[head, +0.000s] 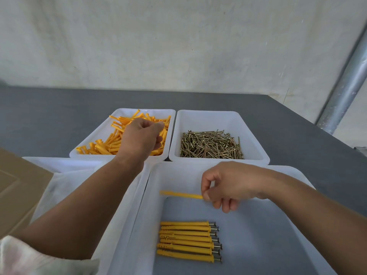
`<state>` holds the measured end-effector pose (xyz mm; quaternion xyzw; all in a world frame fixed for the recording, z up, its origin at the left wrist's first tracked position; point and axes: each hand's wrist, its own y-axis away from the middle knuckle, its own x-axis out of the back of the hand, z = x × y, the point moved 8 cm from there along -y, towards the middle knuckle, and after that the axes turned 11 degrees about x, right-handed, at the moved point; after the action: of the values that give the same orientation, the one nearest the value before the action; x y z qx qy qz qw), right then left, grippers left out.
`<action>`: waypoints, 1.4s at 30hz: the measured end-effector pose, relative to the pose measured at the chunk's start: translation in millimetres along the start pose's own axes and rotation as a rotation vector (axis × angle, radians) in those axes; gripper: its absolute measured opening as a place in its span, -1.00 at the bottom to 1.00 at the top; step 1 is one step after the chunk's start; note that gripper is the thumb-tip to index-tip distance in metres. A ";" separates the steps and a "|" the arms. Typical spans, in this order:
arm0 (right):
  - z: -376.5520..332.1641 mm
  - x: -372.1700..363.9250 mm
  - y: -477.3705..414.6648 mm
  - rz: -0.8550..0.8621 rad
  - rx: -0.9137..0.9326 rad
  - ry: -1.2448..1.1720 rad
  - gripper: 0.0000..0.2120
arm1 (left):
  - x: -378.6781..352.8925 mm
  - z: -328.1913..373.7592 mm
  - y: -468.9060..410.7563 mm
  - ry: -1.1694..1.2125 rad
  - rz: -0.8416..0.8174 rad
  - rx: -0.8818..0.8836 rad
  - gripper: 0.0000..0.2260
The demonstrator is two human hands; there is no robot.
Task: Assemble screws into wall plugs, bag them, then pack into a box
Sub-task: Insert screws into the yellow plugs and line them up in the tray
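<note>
My left hand (pixel 142 136) reaches into the far left white tray (pixel 95 139) of loose yellow wall plugs (pixel 111 141), its fingers curled down among them; what they grip is hidden. My right hand (pixel 226 185) hovers over the near white tray (pixel 282 225) and pinches one end of a yellow wall plug (pixel 179 194), which lies level and blurred. Below it, several assembled plugs with screws (pixel 188 242) lie side by side on the tray floor. The far right white tray (pixel 254 139) holds a heap of brass-coloured screws (pixel 210 144).
A cardboard box (pixel 17 187) stands at the left edge, beside another white tray (pixel 69 175) under my left forearm. A white cloth (pixel 23 257) lies at the bottom left. The grey table (pixel 49 116) meets a pale wall behind; a metal pole (pixel 345 96) rises at right.
</note>
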<state>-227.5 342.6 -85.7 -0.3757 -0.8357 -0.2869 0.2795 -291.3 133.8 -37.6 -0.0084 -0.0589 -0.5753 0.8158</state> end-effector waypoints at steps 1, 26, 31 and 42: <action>1.7 -5.5 0.0 -0.040 -0.022 0.022 -0.95 | 3.8 1.0 -1.1 -0.043 0.034 -0.020 -0.85; -12.7 31.9 -4.9 0.242 0.105 0.365 -0.77 | -5.2 -28.0 -14.0 -1.218 0.088 -0.144 -0.54; -5.2 71.3 1.0 0.650 0.114 0.461 -0.71 | -9.3 -32.2 -15.3 -1.292 0.050 -0.145 -0.52; 26.0 50.3 -23.1 0.384 -0.047 0.569 -0.46 | -8.2 -39.9 -17.7 -1.335 -0.002 -0.113 -0.40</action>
<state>-280.4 371.3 -75.2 -0.4376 -0.6314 -0.3414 0.5416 -307.2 132.3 -79.1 -0.4049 -0.5208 -0.4495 0.6023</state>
